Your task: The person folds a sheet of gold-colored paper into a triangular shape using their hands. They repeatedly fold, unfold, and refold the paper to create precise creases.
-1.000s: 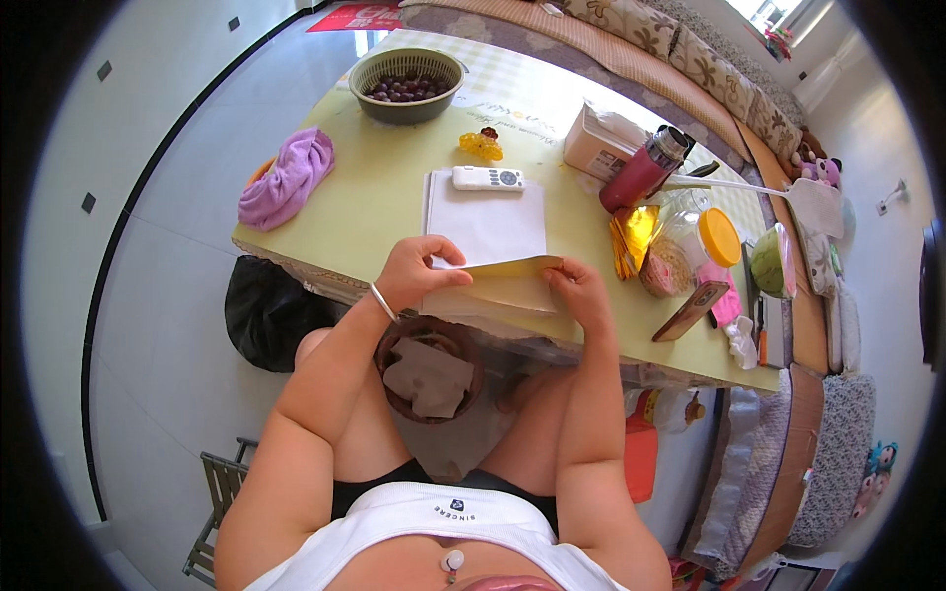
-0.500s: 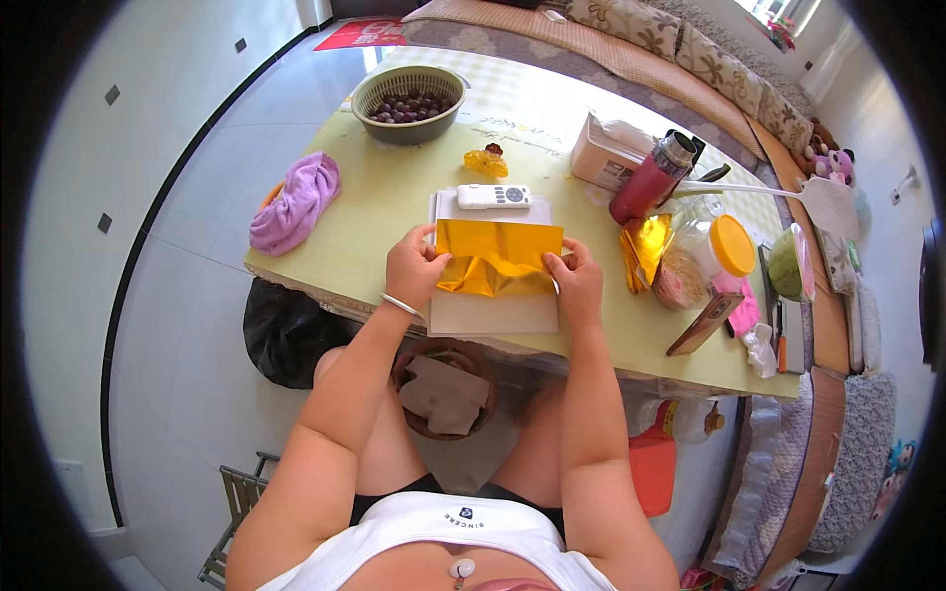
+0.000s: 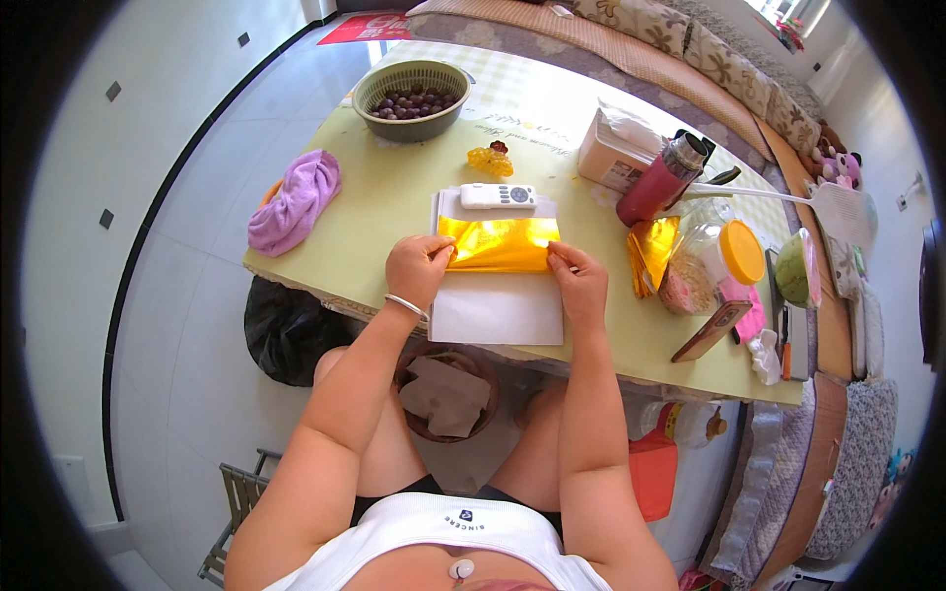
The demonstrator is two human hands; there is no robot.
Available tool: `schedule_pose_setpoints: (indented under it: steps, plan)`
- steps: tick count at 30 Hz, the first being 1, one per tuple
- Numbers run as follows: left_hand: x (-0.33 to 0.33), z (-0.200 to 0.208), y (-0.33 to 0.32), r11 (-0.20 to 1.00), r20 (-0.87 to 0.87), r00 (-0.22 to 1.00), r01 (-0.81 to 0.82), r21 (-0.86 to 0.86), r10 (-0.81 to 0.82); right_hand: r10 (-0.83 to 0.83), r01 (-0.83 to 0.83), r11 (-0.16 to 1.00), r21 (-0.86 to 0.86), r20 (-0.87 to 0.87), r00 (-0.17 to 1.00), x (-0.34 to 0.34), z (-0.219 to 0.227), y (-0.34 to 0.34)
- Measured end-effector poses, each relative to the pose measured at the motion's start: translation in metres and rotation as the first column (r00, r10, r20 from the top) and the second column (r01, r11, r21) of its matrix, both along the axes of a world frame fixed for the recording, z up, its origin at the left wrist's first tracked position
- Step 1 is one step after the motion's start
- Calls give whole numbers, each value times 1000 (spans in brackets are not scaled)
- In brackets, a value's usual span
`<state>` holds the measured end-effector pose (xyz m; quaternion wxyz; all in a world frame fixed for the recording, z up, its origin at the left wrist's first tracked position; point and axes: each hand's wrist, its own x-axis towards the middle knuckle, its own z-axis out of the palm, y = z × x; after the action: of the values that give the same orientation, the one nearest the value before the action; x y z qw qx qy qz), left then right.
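A shiny gold foil sheet (image 3: 501,246) stretches between my hands, its surface creased and bright. My left hand (image 3: 419,268) pinches its left end between thumb and fingers, and a bracelet circles that wrist. The right end is pinched in my right hand (image 3: 579,281). Beneath the foil lies a stack of white paper (image 3: 498,313) near the table's front edge. A white remote control (image 3: 498,196) rests on the far part of the stack. More gold foil sheets (image 3: 650,254) stand to the right, beside a clear jar with a yellow lid (image 3: 741,252).
Farther off are a colander of dark round fruit (image 3: 412,103), a yellow hair claw (image 3: 490,160) and a purple towel (image 3: 296,204). To the right stand a tissue box (image 3: 616,153), a red thermos (image 3: 658,182), a phone (image 3: 711,331) and a wrapped melon piece (image 3: 796,268).
The foil's near edge has come up and its band looks narrower and smoother, showing more of the paper below. Both hands still grip its ends. The view has shifted slightly.
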<state>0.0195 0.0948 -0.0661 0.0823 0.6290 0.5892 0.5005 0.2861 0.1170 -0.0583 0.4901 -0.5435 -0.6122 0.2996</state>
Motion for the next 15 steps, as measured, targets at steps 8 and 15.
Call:
schedule_pose_setpoints:
  steps: [8,15]
  plan:
    - [-1,7,-5,995,-114,993,-28,-100,16,-115,133,987,-95,168,979,-14,10,-6]
    - [1,8,-5,992,-128,992,-13,-126,-4,-106,124,992,-39,312,944,-9,7,-7]
